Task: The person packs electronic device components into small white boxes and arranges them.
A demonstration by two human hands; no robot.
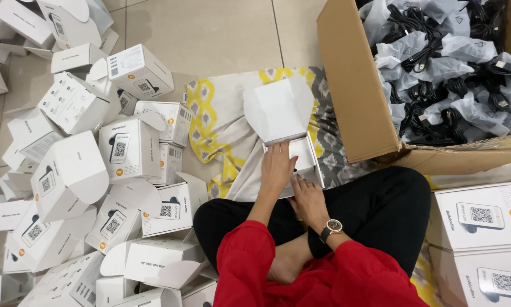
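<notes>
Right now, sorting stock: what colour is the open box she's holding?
White open box, clearest in head view.
</notes>
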